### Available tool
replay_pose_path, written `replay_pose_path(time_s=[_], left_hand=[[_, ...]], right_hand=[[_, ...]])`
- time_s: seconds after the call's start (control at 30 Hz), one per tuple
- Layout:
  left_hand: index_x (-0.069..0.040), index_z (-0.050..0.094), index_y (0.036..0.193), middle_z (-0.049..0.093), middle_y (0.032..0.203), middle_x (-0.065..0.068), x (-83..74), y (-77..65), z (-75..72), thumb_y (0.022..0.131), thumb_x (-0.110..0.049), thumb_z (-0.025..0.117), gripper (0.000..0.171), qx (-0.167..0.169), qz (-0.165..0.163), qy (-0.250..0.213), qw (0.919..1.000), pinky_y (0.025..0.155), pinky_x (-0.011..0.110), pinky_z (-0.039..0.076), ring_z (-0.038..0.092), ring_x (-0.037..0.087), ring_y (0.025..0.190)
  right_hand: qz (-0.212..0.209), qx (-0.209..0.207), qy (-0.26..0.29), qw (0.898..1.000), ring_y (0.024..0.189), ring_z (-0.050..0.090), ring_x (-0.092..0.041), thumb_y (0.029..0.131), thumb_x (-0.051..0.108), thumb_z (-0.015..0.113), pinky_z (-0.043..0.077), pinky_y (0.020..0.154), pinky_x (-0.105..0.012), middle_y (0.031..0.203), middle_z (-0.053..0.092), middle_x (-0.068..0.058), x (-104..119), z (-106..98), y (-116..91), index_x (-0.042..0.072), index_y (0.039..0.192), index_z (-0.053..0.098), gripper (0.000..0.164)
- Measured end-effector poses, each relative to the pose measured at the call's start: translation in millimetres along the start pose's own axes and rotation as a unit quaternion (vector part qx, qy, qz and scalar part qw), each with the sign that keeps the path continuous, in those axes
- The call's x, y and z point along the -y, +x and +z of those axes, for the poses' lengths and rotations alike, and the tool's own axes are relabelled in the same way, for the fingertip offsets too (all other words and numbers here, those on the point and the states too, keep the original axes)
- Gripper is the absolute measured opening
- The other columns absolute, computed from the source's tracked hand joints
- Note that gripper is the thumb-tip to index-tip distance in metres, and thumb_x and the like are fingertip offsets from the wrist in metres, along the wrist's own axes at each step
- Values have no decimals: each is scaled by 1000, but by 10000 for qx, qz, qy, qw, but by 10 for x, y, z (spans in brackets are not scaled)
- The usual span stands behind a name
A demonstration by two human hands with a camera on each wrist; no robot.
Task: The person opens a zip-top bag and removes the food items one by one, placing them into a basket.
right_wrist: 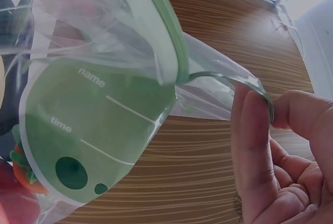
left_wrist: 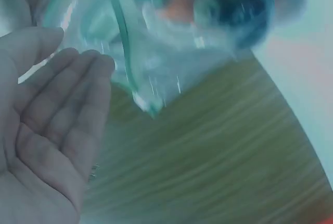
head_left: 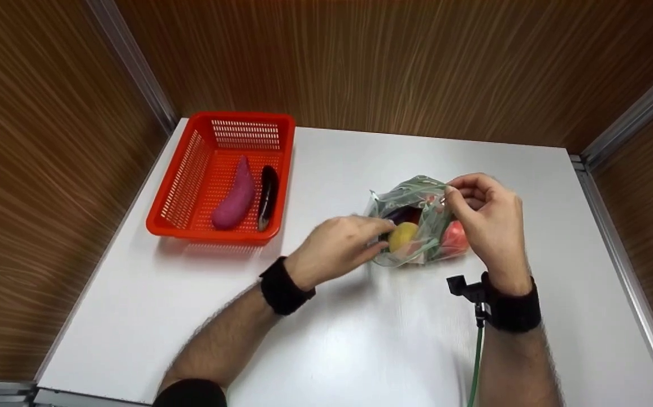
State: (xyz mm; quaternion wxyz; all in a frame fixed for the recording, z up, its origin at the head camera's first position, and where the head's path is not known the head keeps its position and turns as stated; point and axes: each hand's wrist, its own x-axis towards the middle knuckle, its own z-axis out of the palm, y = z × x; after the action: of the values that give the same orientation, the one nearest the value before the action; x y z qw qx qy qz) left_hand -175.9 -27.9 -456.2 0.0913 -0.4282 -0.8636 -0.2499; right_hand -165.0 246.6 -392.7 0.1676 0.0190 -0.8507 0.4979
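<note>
A clear zip bag with green trim [head_left: 434, 223] rests on the white table, holding a yellow round fruit [head_left: 403, 237], a pinkish-red round item [head_left: 454, 238] and dark purple produce. Thumb and fingers of my right hand [head_left: 487, 220] pinch the bag's rim at its right corner. In the right wrist view, the green label [right_wrist: 99, 130] reads "name" and "time", and a small orange item with green leaves [right_wrist: 26, 164] shows behind it. My left hand [head_left: 343, 246] is at the bag's left side, fingers extended; the left wrist view is blurred.
On the left of the table stands a red plastic basket [head_left: 157, 223] with a purple sweet potato [head_left: 236, 198] and a thin dark eggplant [head_left: 268, 198] inside. Wood-grain panels [head_left: 360, 68] enclose the table at the back and sides. A green cable [head_left: 476, 362] trails from the right wrist camera.
</note>
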Motion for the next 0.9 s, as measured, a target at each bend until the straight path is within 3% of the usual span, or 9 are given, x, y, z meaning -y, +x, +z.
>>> replay_pose_path(time_s=[0.13,0.37,0.53,0.63,0.73,0.9], left_hand=[[-9,78,147,89,134,8,-55,135,170,115,-21,78,34,228,-365,253,9988,103,42,73,87,25,119],[-13,83,120,90,108,4,-44,459,387,117,-19,73,13,427,-914,685,9925,83,45,74,88,25,99],[-10,84,118,90,113,8,-9,586,475,116,-15,72,13,518,-1509,1242,9793,84,45,76,89,29,103],[-8,84,114,90,112,10,29,629,513,113,-8,72,11,545,-1697,1573,9713,83,45,76,90,31,103],[-6,83,106,89,110,12,97,661,543,109,-4,73,11,599,-1772,1583,9695,83,47,76,89,34,101],[-7,84,108,90,115,13,242,752,580,111,-15,80,9,793,-1787,1241,9728,88,46,75,89,34,104]], right_hand=[[113,37,81,9999,74,74,5,109,9,78,61,67,-12,85,75,20,-22,9,8,-2,111,83,12],[45,44,88,9999,73,74,6,108,8,78,59,67,-11,86,77,13,-20,21,12,-1,110,84,10],[72,283,15,9996,75,75,6,108,10,78,60,69,-11,93,83,-3,-16,21,-2,-2,112,84,13],[120,440,-38,9990,77,75,6,109,11,78,61,71,-11,98,84,-11,-10,24,-7,-2,114,84,15],[114,519,-51,9986,78,75,6,109,11,78,62,71,-11,100,85,-17,-2,35,-8,-3,113,84,15],[65,555,-114,9984,78,74,8,110,10,77,61,71,-10,103,85,-21,-6,28,-4,-4,113,83,16]])
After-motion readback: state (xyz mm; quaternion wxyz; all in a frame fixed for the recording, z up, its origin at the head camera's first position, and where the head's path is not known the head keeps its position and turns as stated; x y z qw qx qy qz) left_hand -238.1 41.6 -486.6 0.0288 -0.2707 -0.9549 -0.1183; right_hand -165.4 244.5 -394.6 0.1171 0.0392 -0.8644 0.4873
